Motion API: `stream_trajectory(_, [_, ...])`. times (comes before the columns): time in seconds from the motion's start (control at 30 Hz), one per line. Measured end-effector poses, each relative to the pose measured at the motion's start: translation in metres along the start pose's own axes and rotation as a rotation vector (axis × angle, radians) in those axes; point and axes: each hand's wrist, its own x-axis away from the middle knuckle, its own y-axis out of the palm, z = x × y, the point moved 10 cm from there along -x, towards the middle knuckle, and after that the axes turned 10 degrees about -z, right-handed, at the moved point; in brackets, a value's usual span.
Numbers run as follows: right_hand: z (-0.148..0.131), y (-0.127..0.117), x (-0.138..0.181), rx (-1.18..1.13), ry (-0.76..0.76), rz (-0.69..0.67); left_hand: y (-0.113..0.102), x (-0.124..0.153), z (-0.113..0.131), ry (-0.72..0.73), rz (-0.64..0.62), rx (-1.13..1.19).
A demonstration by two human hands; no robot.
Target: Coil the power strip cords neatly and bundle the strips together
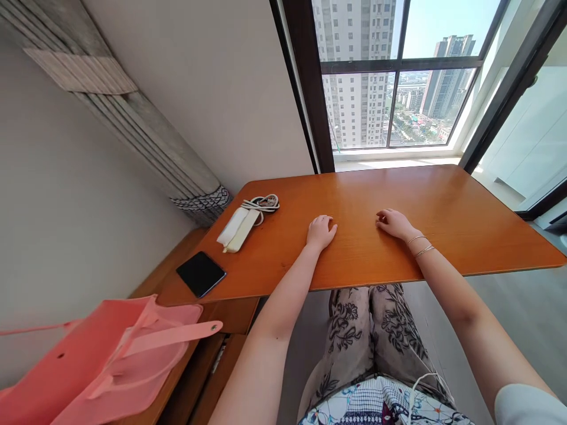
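Observation:
My left hand (322,232) rests on the orange-brown wooden table (354,195) with its fingers loosely bent and the thumb apart. Nothing shows in it. Further right, my right hand (395,223) lies on the same tabletop, its fingers loosely curled with a gap to the thumb, and it holds nothing visible. To the left of my left hand is a long white-and-cream block (239,229) with a coiled white cable (266,203) at its far end; its exact kind is unclear. A flat black-screened device (201,274) lies near the table's left front corner.
A pink bag (115,354) with a strap sits on a brown wooden cabinet (221,354) at the lower left. A tied grey curtain (146,136) hangs along the left wall. Beyond the table is a window (401,66). My legs are under the front edge.

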Motion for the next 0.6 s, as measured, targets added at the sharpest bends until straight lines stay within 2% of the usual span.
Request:
stream_trajectory(0.13, [0.01, 0.0, -0.001, -0.068, -0.011, 0.067, 0.001, 0.0, -0.001, 0.001, 0.001, 0.01])
stream_trajectory(0.3, [0.007, 0.005, 0.005, -0.068, -0.085, 0.072, 0.0, -0.001, -0.001, 0.003, 0.002, -0.004])
stream_trajectory(0.6, [0.022, 0.004, 0.005, -0.289, -0.032, 0.077, 0.002, -0.002, 0.001, -0.009, -0.037, -0.048])
